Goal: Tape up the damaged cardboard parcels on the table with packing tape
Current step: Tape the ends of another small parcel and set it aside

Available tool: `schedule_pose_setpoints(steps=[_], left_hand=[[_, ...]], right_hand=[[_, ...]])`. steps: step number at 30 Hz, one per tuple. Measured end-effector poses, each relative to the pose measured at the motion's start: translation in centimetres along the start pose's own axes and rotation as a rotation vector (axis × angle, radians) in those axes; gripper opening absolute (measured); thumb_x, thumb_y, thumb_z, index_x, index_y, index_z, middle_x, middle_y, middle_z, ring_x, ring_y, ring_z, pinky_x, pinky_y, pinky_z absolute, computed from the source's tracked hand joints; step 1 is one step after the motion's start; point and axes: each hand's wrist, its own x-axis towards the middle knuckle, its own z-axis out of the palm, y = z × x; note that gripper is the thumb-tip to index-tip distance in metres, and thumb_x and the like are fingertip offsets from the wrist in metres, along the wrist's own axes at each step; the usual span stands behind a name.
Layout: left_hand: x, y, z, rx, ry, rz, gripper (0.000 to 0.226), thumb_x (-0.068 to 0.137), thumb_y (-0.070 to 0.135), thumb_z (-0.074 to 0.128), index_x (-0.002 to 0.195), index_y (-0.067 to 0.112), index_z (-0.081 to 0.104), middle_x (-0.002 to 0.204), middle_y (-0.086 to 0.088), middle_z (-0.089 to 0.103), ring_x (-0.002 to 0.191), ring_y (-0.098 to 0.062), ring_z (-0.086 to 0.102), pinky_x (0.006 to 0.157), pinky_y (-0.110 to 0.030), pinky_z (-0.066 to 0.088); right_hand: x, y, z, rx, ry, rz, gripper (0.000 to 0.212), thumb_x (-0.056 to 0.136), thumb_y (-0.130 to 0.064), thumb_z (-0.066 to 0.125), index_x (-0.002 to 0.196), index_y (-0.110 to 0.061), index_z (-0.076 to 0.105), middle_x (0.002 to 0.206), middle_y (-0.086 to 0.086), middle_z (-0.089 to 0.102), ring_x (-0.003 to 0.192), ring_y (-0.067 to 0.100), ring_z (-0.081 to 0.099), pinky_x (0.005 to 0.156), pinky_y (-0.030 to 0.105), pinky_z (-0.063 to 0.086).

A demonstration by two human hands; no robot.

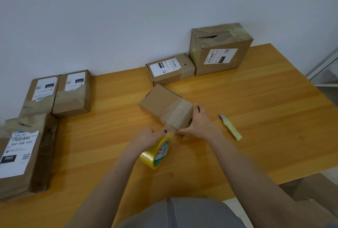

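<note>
A small plain cardboard parcel lies in the middle of the wooden table. A clear strip of tape runs over its near end down to a yellow tape roll. My left hand grips the roll just in front of the parcel. My right hand holds the parcel's near right corner, thumb low against its front face and fingers up on its side.
A box cutter wrapped in tape lies right of the parcel. A tall torn box and a flat labelled one stand by the wall. Three labelled parcels sit at the left.
</note>
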Motion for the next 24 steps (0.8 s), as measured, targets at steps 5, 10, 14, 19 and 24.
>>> schedule_pose_setpoints(steps=[5,10,14,19,24], left_hand=[[-0.1,0.4,-0.2,0.013,-0.024,-0.026,0.050,0.090,0.049,0.051,0.059,0.017,0.031,0.058,0.001,0.027,0.050,-0.014,0.027,0.049,-0.028,0.018],[-0.2,0.9,-0.2,0.011,-0.018,-0.053,0.048,0.091,0.045,0.052,0.057,0.016,0.033,0.057,0.001,0.029,0.049,-0.013,0.028,0.049,-0.028,0.019],[-0.7,2.0,-0.5,0.060,-0.030,-0.040,0.039,0.094,0.039,0.050,0.075,0.007,0.059,0.075,-0.010,0.056,0.066,-0.016,0.053,0.054,-0.027,0.030],[-0.7,2.3,-0.5,0.102,-0.024,-0.051,0.042,0.093,0.041,0.050,0.062,0.013,0.047,0.062,-0.005,0.044,0.055,-0.013,0.041,0.048,-0.028,0.029],[-0.8,2.2,-0.5,0.077,-0.013,-0.055,0.044,0.094,0.040,0.049,0.059,0.016,0.038,0.060,0.001,0.037,0.053,-0.011,0.034,0.046,-0.025,0.023]], right_hand=[[0.0,-0.1,-0.2,0.002,-0.010,0.006,0.136,0.066,-0.057,0.080,0.151,-0.002,-0.011,0.157,0.014,0.005,0.143,0.029,0.017,0.115,0.040,0.025],[0.0,-0.2,-0.3,-0.030,-0.024,0.004,0.137,0.066,-0.059,0.078,0.150,0.000,-0.013,0.156,0.016,0.004,0.143,0.029,0.020,0.115,0.039,0.027],[0.1,-0.4,-0.6,-0.059,-0.047,0.006,0.137,0.067,-0.061,0.077,0.150,0.000,-0.014,0.153,0.018,0.008,0.139,0.031,0.025,0.112,0.038,0.030],[0.0,-0.5,-0.6,-0.060,-0.059,0.008,0.137,0.068,-0.060,0.077,0.149,0.002,-0.016,0.154,0.017,0.005,0.140,0.030,0.025,0.112,0.037,0.030],[0.0,-0.5,-0.5,-0.089,-0.076,-0.015,0.135,0.071,-0.059,0.074,0.147,0.005,-0.018,0.158,0.017,-0.007,0.146,0.030,0.009,0.118,0.037,0.020]])
